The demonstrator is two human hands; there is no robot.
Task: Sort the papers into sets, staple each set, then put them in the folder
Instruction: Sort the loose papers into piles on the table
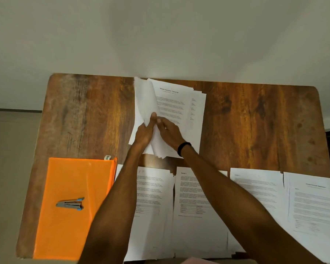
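Two hands meet at fanned stack of white printed papers (179, 103), far-middle of table. Left hand (144, 134) pinches lifted, curling sheets; right hand (170, 132) touches stack, fingers hidden, grip unclear. Four white paper piles (259, 187) line near edge. Orange plastic folder (72, 180) near-left, silver-blue stapler (71, 203) atop. Brown wood-grain table (255, 115) abuts pale wall (160, 35).

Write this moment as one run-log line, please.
stage: sorting | left hand: holds lifted sheets of far stack | right hand: on same stack, grip unclear | stapler: on orange folder, untouched | four piles: near edge
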